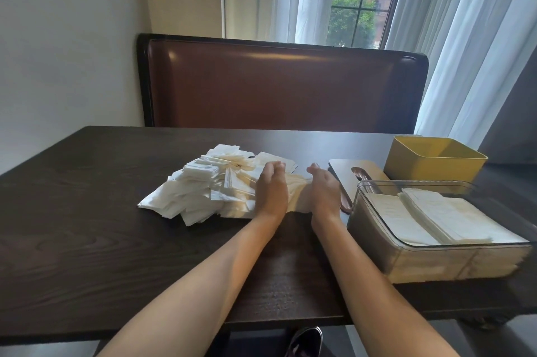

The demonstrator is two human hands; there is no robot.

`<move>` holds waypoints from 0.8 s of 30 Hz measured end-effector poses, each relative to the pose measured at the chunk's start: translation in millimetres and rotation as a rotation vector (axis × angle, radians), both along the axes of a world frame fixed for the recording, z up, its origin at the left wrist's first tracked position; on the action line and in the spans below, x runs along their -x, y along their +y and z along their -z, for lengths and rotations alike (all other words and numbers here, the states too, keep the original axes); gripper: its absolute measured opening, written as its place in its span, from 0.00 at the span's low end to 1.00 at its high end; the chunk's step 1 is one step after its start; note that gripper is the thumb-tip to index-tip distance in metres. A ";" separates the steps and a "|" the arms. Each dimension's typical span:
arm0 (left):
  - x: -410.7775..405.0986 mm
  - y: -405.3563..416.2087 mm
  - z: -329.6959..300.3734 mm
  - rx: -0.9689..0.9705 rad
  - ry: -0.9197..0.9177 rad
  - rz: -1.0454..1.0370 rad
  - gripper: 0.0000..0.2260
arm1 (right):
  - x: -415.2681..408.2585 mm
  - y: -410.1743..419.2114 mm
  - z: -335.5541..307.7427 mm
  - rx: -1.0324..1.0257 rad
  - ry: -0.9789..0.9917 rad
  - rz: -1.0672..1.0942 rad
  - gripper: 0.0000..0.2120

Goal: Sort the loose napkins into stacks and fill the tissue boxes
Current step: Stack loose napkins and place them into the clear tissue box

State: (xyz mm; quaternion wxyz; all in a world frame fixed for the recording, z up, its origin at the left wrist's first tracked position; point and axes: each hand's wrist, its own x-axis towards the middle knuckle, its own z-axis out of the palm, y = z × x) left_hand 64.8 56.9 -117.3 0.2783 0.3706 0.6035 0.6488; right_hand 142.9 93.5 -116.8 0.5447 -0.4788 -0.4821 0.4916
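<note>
On the dark bench (pixel 87 182) a loose pile of napkins (pixel 209 185) lies near the middle, toward the far edge. Just right of the pile, both hands stand on edge with a small stack (pixel 299 194) squeezed between the palms. The left hand (pixel 271 191) presses the stack's left side, its fingers (pixel 274 167) curled loosely inward over the top; the right hand (pixel 324 189) presses the right side, fingers bent the same way (the fingertips are too blurred to read closely). The stack rests on the bench.

Near the right edge sits a clear box (pixel 436 228), partly filled with two rows of napkins. Behind it, toward the far right corner, stands an empty yellow box (pixel 433 162). A flat lid (pixel 357 176) with a slot lies between the right hand and the boxes.
</note>
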 end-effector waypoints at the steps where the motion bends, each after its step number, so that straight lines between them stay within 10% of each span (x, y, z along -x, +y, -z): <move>1: 0.1 0.9 0.2 -0.004 0.012 -0.039 0.14 | -0.1 -0.3 0.5 -0.016 -0.016 0.010 0.11; 14: -0.1 -33.0 1.7 -0.034 0.191 0.332 0.25 | -5.6 -2.6 2.1 -0.079 -0.051 0.277 0.23; 19: 13.3 -37.0 11.8 -0.049 0.532 0.205 0.19 | -5.7 -1.8 1.7 -0.044 0.019 0.267 0.21; 24: 17.7 -36.3 3.0 -0.125 0.461 0.059 0.13 | -2.7 -4.4 -4.0 -0.084 0.055 0.097 0.13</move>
